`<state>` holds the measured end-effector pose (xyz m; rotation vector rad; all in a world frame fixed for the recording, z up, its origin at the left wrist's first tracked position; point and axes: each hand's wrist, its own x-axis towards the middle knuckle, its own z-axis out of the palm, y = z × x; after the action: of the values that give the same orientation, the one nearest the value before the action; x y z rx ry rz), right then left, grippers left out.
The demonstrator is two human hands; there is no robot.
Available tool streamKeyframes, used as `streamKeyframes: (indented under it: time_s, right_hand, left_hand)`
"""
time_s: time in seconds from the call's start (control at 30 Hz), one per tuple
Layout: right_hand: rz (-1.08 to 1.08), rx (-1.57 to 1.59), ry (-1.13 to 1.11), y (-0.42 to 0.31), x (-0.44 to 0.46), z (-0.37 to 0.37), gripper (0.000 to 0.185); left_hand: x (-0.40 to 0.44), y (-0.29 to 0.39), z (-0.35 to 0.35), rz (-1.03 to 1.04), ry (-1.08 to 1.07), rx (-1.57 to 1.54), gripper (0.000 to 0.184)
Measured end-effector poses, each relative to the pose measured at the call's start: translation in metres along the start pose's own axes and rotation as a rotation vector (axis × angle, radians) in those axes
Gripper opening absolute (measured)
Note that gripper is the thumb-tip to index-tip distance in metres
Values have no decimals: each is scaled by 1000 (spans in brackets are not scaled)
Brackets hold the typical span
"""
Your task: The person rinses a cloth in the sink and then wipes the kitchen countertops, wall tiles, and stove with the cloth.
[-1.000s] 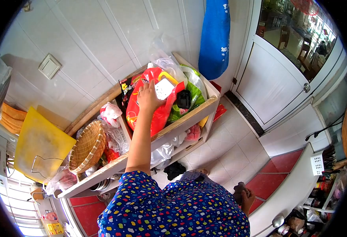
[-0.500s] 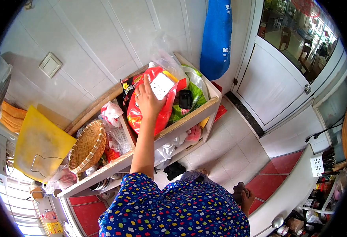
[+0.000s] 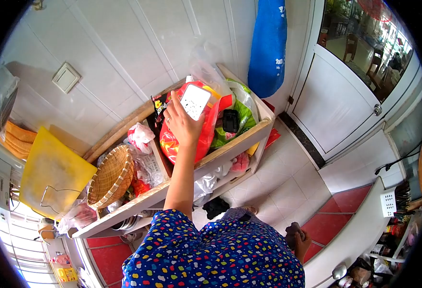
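Observation:
My left hand (image 3: 184, 122) reaches over the wooden shelf unit. It grips a white rounded box (image 3: 195, 102) with small dark marks, between its thumb and fingers. Directly under that hand lies a shiny red bag (image 3: 210, 135). A green and white bag (image 3: 246, 113) sits right of it, with a black tray-like object (image 3: 230, 120) on top. Low at the right, beside my body, my right hand (image 3: 301, 244) is closed around a dark brown cloth-like item (image 3: 293, 232).
Left of the bags are a woven basket (image 3: 111, 178) and a yellow board (image 3: 53, 175). The shelf's wooden front edge (image 3: 235, 146) runs below the bags. A blue hanging bag (image 3: 267, 53) is near the white door (image 3: 333, 103). Black cloth (image 3: 215, 207) lies on the floor.
The white box has come up and left from the red bag's opening, and more of its face shows between my left fingers. My right hand keeps its hold. The view has shifted slightly.

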<state>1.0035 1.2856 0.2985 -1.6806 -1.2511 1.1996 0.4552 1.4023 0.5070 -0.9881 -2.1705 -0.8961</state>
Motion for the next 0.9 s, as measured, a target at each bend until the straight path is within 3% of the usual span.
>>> streamKeyframes:
  time_s: [0.6, 0.77, 0.9]
  right_hand:
    - [-3, -40, -1, 9, 5, -4, 28]
    - [-51, -46, 20, 23, 7, -8, 27]
    - [-43, -6, 36, 5, 1, -5, 28]
  left_hand:
    - [-1, 3, 3, 30, 60, 43, 109]
    - [11, -2, 19, -29, -175, 173, 107]
    - [15, -17, 38, -12, -204, 152, 98]
